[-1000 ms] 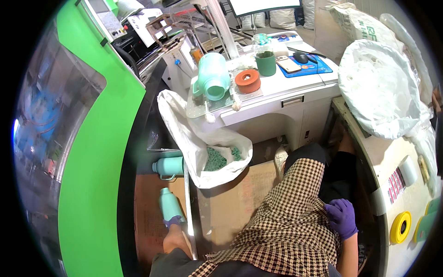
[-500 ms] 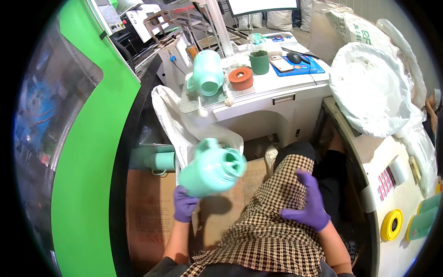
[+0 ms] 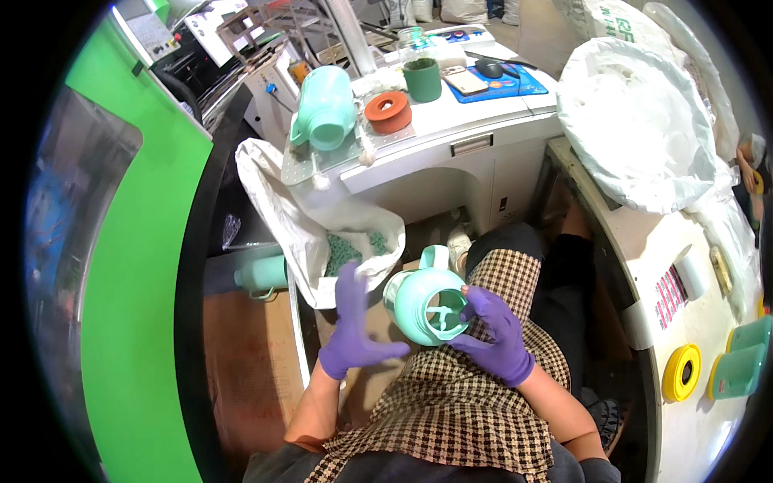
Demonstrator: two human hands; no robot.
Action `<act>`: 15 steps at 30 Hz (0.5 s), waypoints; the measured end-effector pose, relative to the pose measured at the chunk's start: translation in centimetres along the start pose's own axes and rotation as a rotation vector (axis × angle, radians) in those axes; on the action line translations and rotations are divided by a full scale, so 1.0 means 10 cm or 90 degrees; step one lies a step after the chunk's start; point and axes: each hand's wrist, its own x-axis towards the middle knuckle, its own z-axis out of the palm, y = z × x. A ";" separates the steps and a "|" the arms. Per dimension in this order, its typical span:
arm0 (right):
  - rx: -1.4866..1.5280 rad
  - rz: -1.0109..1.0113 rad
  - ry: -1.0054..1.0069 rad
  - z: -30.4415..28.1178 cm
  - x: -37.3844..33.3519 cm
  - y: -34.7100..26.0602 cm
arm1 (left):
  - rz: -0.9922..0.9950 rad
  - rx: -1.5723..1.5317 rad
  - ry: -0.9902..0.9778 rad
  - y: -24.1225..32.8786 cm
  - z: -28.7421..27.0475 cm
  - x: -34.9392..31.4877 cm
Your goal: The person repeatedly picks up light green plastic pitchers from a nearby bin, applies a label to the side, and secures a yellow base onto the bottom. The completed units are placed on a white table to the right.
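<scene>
A mint-green plastic jug shell [image 3: 412, 304] with a side handle hangs over my lap, its round mouth turned toward me. A thin cross-shaped piece of the same colour shows inside the mouth. My right hand [image 3: 497, 342], in a purple glove, grips the jug shell by its rim, thumb below and fingers above. Just left of the jug, my gloved left hand [image 3: 351, 326] is open, fingers and thumb spread, apart from it. Beyond the left hand stands a white sack [image 3: 302, 258] with green scraps [image 3: 343, 252] in it.
On the white desk [image 3: 435, 137] lie another mint jug [image 3: 326, 105], an orange tape roll [image 3: 388, 111] and a phone [image 3: 465, 81]. A green machine panel [image 3: 133, 282] rises at left. The right-hand table [image 3: 624, 266] bears a yellow ring [image 3: 682, 373] and a white-lined bag [image 3: 636, 121].
The jug shell has moved right and toward me, passing from my left hand to my right. My left hand has let go and spread. The view has shifted slightly.
</scene>
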 end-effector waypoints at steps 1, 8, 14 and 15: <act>0.016 -0.033 -0.030 0.00 0.00 0.03 | 0.063 0.049 -0.029 0.23 -0.05 0.09; -0.338 -0.140 -0.181 -0.10 -0.01 -0.44 | 0.075 0.032 0.078 0.53 0.40 0.12; -0.263 0.005 -0.246 0.07 -0.18 -0.30 | 0.123 0.109 0.107 0.86 0.48 0.20; -0.276 0.013 -0.284 0.05 -0.22 -0.24 | 0.138 0.104 0.110 0.88 0.54 0.20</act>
